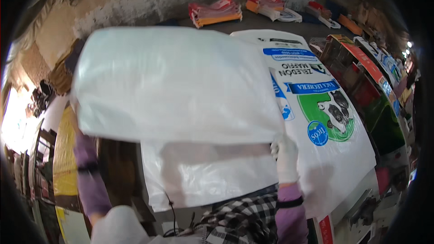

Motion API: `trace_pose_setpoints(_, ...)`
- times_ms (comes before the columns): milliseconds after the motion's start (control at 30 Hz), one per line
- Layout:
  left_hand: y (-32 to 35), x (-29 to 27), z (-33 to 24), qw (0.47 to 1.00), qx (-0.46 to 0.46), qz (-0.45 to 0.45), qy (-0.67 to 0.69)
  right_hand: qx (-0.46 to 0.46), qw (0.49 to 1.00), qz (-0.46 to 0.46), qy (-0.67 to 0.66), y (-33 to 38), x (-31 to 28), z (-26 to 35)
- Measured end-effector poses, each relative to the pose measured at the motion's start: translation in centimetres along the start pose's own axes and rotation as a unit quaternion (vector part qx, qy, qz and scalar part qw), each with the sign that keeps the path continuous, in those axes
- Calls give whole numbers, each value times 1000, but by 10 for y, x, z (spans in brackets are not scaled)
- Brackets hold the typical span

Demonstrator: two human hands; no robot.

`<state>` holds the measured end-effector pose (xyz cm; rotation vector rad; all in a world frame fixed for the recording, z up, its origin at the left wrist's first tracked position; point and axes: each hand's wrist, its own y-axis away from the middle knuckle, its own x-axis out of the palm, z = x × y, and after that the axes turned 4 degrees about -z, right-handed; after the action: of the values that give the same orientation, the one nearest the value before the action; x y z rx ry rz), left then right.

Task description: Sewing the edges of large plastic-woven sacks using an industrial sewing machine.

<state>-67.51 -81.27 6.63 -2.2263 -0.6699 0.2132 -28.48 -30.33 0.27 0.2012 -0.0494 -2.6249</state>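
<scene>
Your left hand is hidden behind the lifted white sack (176,81); only its purple sleeve (88,171) shows below. That sack covers the left half of the printed sack (325,122) beneath. The 2 far stacks of coloured bags (217,12) are too small to tell apart (blurred too). The picture's lower edge cuts off your checked shirt (244,219).

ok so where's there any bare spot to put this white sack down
Bare dark floor shows only between the printed sack and the far stacks of folded sacks. The right side is crowded with coloured packages. The raised white sack, held by the right hand, hides the middle.
</scene>
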Motion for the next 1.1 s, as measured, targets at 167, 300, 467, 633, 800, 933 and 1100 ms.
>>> trace_pose_setpoints(167,169,61,45,747,-366,-545,-107,106,993,18,-47,11,24,-76)
trace_pose_setpoints(300,277,50,96,693,-508,-508,-63,171,981,-29,-83,6,11,-146)
trace_pose_setpoints(467,314,76,119,603,-629,-487,-64,190,975,-84,-83,5,-7,-226)
trace_pose_setpoints(633,375,44,107,578,-687,-409,-163,107,984,-138,24,1,-10,-346)
trace_pose_setpoints(800,353,89,150,595,-670,-375,-239,60,949,-277,138,-9,-65,-441)
trace_pose_setpoints(933,353,109,132,576,-663,-388,-280,4,930,-366,14,-9,-19,-414)
trace_pose_setpoints(1100,366,107,169,635,-557,-306,-440,-5,932,-339,130,-10,-59,-433)
